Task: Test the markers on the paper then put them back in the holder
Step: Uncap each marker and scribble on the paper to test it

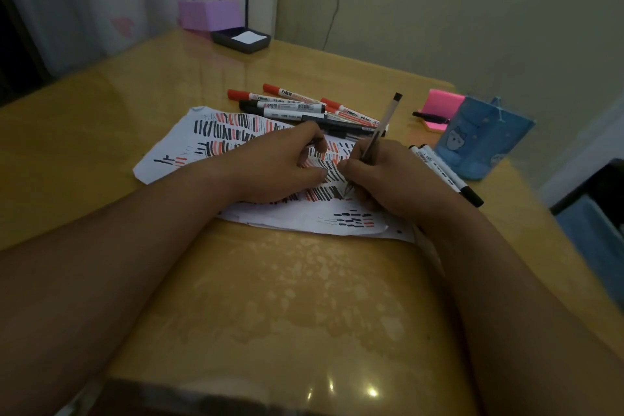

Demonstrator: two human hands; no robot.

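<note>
A white paper [175,142] covered in red and black strokes lies on the yellow table. My right hand [388,176] grips a thin clear pen [381,128] with a black end cap, its tip touching the paper. Resting on the sheet, my left hand [283,165] seems to pinch a small dark cap between its fingers. Several red and black markers [297,106] lie in a pile behind the paper. Two more black-capped markers [445,176] lie right of my right hand. The blue holder [483,142] stands at the right.
A pink sticky-note pad [442,105] with a black pen [430,117] on it sits behind the holder. At the far edge stand a purple box [209,13] and a dark tray with white paper [241,39]. The table's right edge runs just past the holder.
</note>
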